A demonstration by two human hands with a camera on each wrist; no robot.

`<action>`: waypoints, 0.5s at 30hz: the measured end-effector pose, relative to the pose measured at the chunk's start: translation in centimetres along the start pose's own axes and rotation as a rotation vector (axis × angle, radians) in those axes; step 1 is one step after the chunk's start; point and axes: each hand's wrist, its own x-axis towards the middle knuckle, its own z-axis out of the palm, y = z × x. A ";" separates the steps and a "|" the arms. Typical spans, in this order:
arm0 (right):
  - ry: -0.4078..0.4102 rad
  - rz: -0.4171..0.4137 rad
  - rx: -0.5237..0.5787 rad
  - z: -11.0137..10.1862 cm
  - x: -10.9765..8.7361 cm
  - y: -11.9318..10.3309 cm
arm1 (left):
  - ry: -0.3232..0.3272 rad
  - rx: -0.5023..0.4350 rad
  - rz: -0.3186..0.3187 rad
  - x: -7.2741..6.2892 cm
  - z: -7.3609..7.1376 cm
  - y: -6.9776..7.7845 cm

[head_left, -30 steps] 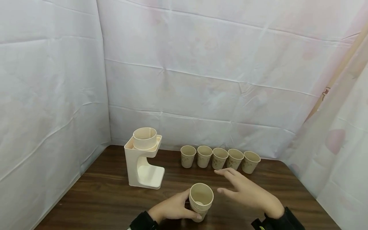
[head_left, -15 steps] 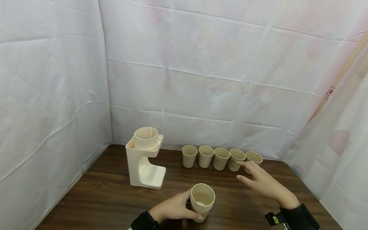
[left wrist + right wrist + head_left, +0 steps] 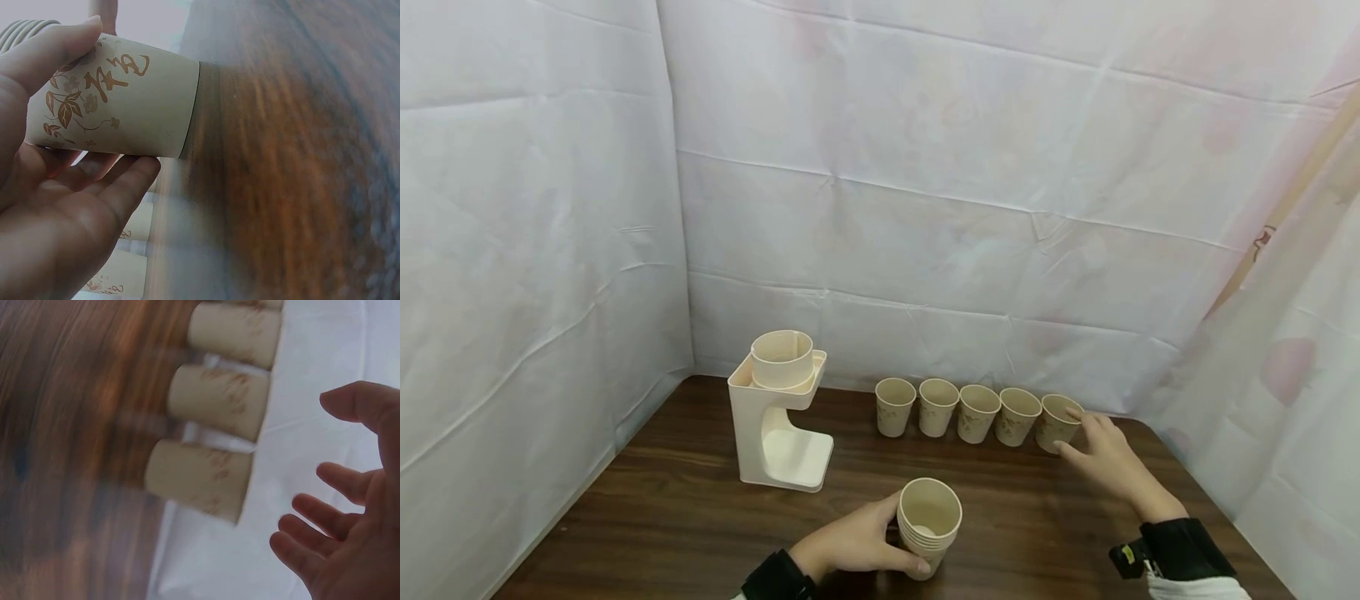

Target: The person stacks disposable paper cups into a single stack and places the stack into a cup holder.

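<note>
White creased sheeting hangs on every side of a dark brown wooden bench, closing it in like a small booth.

Near the front edge, the person's left hand grips a stack of nested beige paper cups, thumb on one side and fingers curled around the other. The stack leans slightly, with its open mouth up. The left wrist view shows brown leaves and lettering printed on the outermost cup, with the palm under it and the thumb across its top.

Well apart from that, towards the back of the bench, stands a row of five single beige paper cups, upright and side by side. The right hand is at the right end of this row, its fingers spread and holding nothing. From the head view the fingertips are just at the rim and side of the last cup; whether they actually touch it I cannot tell. In the right wrist view the fingers are apart from that nearest cup.

To the left of the row sits a cream plastic cup dispenser stand with a round collar on top and a flat foot.
</note>
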 end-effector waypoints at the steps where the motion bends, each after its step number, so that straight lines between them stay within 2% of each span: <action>1: -0.005 0.021 -0.007 0.1 0.1 0.5 | 0.001 0.001 -0.002 0.0 0.0 0.0; 6: -0.032 0.081 -0.016 0.2 0.6 2.2 | 0.004 0.003 -0.012 0.0 0.0 0.3; 15: -0.056 0.117 0.008 0.7 2.2 3.3 | -0.003 -0.004 -0.010 0.1 -0.1 0.4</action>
